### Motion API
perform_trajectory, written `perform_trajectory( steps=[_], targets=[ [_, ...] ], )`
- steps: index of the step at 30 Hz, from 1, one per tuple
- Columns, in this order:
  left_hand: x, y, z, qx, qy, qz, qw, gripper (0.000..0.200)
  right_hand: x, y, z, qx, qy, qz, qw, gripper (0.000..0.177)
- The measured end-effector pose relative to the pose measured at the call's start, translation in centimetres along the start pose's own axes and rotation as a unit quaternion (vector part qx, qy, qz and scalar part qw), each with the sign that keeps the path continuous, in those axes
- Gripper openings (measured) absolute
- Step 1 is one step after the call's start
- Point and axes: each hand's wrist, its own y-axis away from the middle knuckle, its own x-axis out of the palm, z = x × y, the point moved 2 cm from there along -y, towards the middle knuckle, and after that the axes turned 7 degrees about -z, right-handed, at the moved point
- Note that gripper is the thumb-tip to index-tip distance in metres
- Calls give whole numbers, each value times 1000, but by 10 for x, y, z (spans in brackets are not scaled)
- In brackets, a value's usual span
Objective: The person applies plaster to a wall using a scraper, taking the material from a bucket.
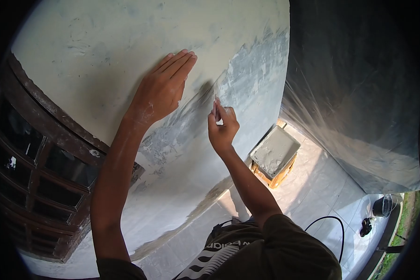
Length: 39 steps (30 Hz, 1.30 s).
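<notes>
Window frame: a dark wooden window frame with small glass panes is sitting at the far left, set into the pale wall below the person's left arm.
Wall: the plastered wall is filling the upper middle; it is showing smooth and pale at the left and turning patchy grey with white smears toward the right.
Left hand: the left hand is lying flat on the wall, fingers straight and pressed side by side, gripping nothing; white dust is clinging to the wrist.
Right hand: the right hand is reaching up just right of the left one, fingers pinched together around a small thin tool.
Tool: it is standing nearly upright, its upper end touching the wall at the edge of the grey patch; what kind of tool it is cannot be told.
Box: a yellowish box is standing on the floor at the foot of the wall, below and right of the right hand; its top is showing a grey-white, plaster-smeared surface, and whether that is a lid or the filling cannot be told.
Floor: the pale tiled floor is running between the wall and a dark wall on the right.
Cable: a black cable is looping across the tiles beside the person's shoulder.
Bucket: a dark bucket is standing at the far right near the grass; what is inside it is hidden.
</notes>
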Motion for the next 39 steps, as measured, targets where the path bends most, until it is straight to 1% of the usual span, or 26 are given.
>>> perform_trajectory(
  steps=[2,3,5,6,7,8,9,10,11,12,14,15,16,17,18,19,20,24,27,28,30,32,34,35,39],
  targets=[
    [0,3,1,4,-15,6,1000,40,11,-29,-24,-4,75,-17,997,45],
    [0,4,1,4,-16,6,1000,40,18,-30,-30,-4,74,-17,997,45],
    [1,2,0,5,-10,5,1000,40,34,-22,-41,-35,125,43,991,50],
    [2,1,-2,7,-9,4,1000,40,38,-5,-38,-24,117,66,991,52],
    [3,-1,-2,2,6,4,1000,41,40,16,-33,-41,105,67,991,50],
    [4,-3,-3,-4,20,4,1000,41,36,36,-19,-71,86,88,990,48],
    [5,-4,-5,-4,21,4,1000,41,31,56,0,-57,68,106,990,47],
    [6,-5,-8,-3,28,4,1000,42,23,73,15,-70,11,112,991,47],
    [7,-6,-9,-1,36,3,999,42,12,84,31,-45,-14,139,989,50],
    [7,-6,-10,1,38,2,999,42,1,92,36,9,-40,178,983,52],
    [10,-4,-9,-3,39,2,999,42,-16,88,38,108,-46,199,973,44],
    [10,-4,-8,-3,40,-1,999,42,-19,82,31,228,-140,154,951,40],
    [10,-3,-8,-11,34,-8,999,41,-19,73,22,343,-231,107,904,36],
    [10,-1,-8,-21,28,-13,999,39,-28,46,28,441,-289,105,843,32],
    [11,1,-9,-26,30,-14,999,39,-35,32,18,478,-328,113,807,29],
    [13,1,-10,-33,31,-15,999,39,-42,21,9,502,-335,98,791,27],
    [15,1,-11,-38,31,-17,999,39,-48,12,3,526,-343,82,774,26],
    [28,-1,-19,-56,45,-17,997,39,-74,-11,-17,556,-345,54,754,24],
    [46,-8,-30,-63,50,-16,997,39,-95,-21,-32,587,-386,6,712,25],
    [53,-12,-34,-68,59,-18,996,39,-103,-24,-40,591,-382,4,711,25],
    [70,-20,-46,-76,73,-17,994,38,-121,-29,-61,602,-379,8,703,34],
    [91,-31,-60,-89,95,-20,991,38,-143,-40,-81,616,-360,18,701,33],
    [116,-38,-75,-103,110,-16,988,39,-165,-51,-100,612,-326,34,720,31],
    [129,-42,-82,-111,120,-13,986,39,-176,-56,-111,618,-293,32,729,30],
    [185,-51,-118,-137,153,9,979,39,-222,-70,-155,636,-250,-6,730,26]
  ],
)
